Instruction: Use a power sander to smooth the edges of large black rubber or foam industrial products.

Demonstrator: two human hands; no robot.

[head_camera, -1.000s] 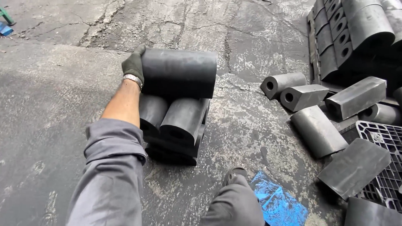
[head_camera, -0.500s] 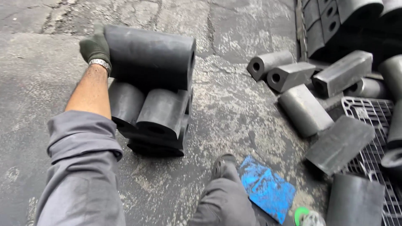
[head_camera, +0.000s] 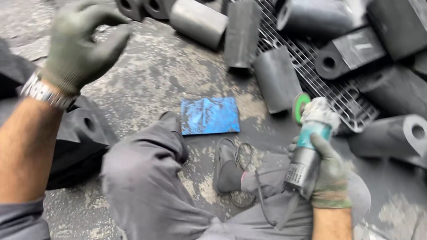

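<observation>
- Nearest the camera, grey trouser legs [head_camera: 147,186] folded across the bottom of the view, with a dark shoe [head_camera: 227,171] resting on the stained concrete floor [head_camera: 151,75] between them.
- Low on the right, right hand [head_camera: 327,175] in a worn grey-green glove, wrapped tight round the body of an angle grinder [head_camera: 307,153]; tool held roughly upright, pale wrapped head up top, green disc [head_camera: 300,106] at the upper left of the head, edge-on and close to the nearest black piece.
- Black cable [head_camera: 260,200] trailing from the bottom of the grinder over the lap and looping beside the shoe.
- On the left, left hand [head_camera: 82,49] raised well above the floor, gloved in the same grey-green, fingers spread and loosely curled, gripping nothing; metal wristwatch [head_camera: 42,94] on the wrist, bare forearm below. Blurred, so finger detail unclear.
- Hands well apart, grinder wholly on the right side, out of touch with the left hand.
- Under the left forearm, a dark black mass [head_camera: 75,142] on the floor, shape hard to make out.
- Just beyond the knees, a flat blue sheet [head_camera: 210,115] lying on the concrete, between the two hands.
- Farther off, black rubber blocks [head_camera: 276,80] scattered top and right, some round-backed, some with a bored hole in the end, several lying on a dark plastic grid pallet [head_camera: 338,95].
</observation>
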